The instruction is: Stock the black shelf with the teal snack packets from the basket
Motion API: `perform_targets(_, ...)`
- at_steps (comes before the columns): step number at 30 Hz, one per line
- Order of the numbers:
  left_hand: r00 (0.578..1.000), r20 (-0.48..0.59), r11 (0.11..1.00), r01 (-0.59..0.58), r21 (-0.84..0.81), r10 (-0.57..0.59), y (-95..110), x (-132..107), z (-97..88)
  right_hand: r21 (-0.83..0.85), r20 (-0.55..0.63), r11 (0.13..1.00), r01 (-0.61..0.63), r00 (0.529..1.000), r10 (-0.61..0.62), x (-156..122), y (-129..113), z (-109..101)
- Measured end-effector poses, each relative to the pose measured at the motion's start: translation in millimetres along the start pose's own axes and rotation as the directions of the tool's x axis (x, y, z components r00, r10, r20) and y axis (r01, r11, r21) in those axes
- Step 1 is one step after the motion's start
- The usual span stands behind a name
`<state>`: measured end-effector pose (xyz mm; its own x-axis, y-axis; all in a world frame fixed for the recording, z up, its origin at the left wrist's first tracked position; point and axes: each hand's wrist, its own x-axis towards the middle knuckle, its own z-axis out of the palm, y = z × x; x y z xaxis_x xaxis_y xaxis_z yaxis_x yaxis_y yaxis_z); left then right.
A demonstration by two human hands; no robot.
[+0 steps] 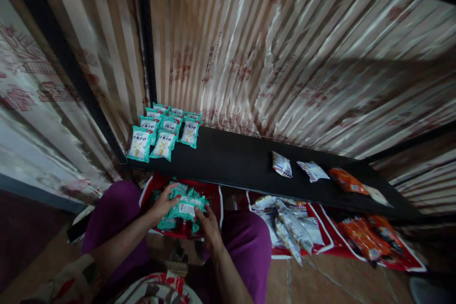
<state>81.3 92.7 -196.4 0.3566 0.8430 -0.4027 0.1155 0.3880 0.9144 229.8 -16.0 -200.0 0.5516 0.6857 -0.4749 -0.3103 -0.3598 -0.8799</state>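
Observation:
Both my hands hold a bunch of teal snack packets (182, 209) over a red basket (213, 195) resting between my knees. My left hand (162, 205) grips the bunch from the left side, fingers curled round it. My right hand (208, 225) closes on it from the lower right. On the black shelf (231, 161) above, several matching teal packets (162, 130) stand in rows at the left end.
Two white packets (282, 165) (312, 171) and an orange packet (347, 181) lie on the shelf's right part. Below it, red trays hold silver packets (290, 230) and orange packets (370, 237). Striped curtain (285, 57) hangs behind. My purple trousers (249, 247) fill the foreground.

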Motion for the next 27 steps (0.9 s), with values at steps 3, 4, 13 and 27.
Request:
perform_targets(3,0.992,0.126,1.0,-0.011,-0.004,0.012,12.4,-6.0,-8.4,0.149,0.131,0.981,-0.122,0.986,0.103,-10.7,-2.7,0.9)
perform_targets(4,0.989,0.149,1.0,-0.018,0.003,0.017,15.9,-7.2,-11.4,0.193,0.181,0.97,-0.15,0.977,0.115,-14.2,-3.7,1.9)
perform_targets(13,0.974,0.225,0.999,-0.03,0.031,0.023,30.8,-14.0,-23.7,0.428,0.348,0.864,-0.267,0.93,0.115,-35.3,-11.3,17.1)
perform_targets(27,0.996,-0.027,0.993,0.087,-0.081,-0.089,19.8,-35.0,-15.0,0.499,0.199,0.831,-0.247,0.966,0.167,-40.8,-9.7,30.0)
